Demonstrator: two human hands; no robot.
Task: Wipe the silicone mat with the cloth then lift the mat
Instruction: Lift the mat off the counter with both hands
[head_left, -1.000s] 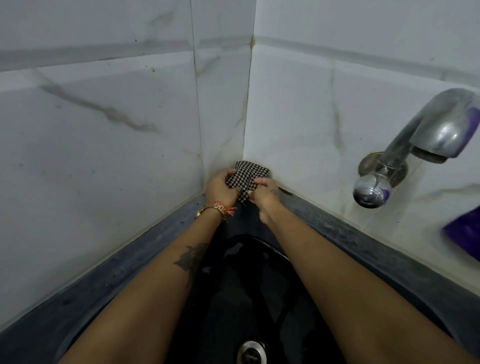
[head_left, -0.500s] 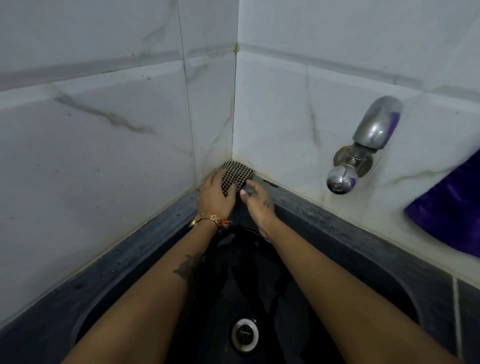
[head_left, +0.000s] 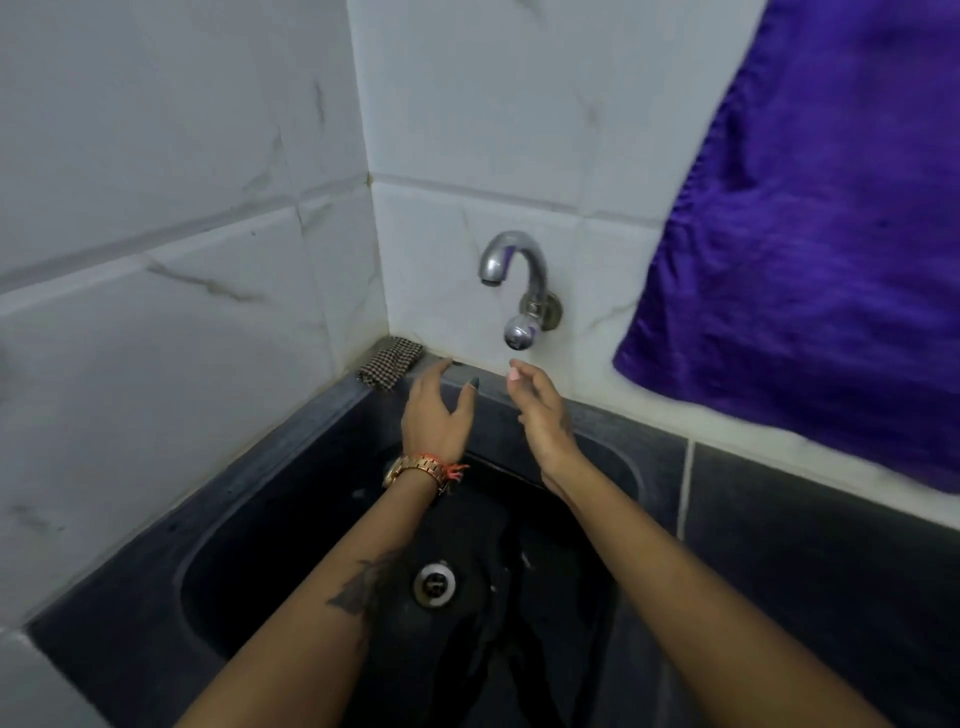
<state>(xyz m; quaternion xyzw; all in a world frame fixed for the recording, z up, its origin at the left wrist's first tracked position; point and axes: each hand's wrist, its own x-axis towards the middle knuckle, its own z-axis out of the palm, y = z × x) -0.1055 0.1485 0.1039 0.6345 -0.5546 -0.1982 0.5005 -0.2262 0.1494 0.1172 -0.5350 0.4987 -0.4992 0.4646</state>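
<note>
A small black-and-white checked cloth (head_left: 389, 360) lies folded in the back corner of the sink ledge, against the tiled walls. My left hand (head_left: 435, 415) hovers just right of it, fingers spread, holding nothing. My right hand (head_left: 540, 410) is raised below the tap knob, fingers loosely apart and empty. Something dark and glossy lies in the black sink basin (head_left: 291, 519) under my forearms; I cannot tell whether it is the silicone mat.
A chrome wall tap (head_left: 514, 260) with a round knob (head_left: 518, 331) sticks out above the basin. A purple towel (head_left: 810, 234) hangs on the right wall. The metal drain (head_left: 434, 583) sits mid-basin. Dark countertop (head_left: 831, 545) extends right; white tiled walls close the corner.
Both hands have let go of the checked cloth, which stays in the corner, and have drawn back to the right toward the tap. The camera view has swung right.
</note>
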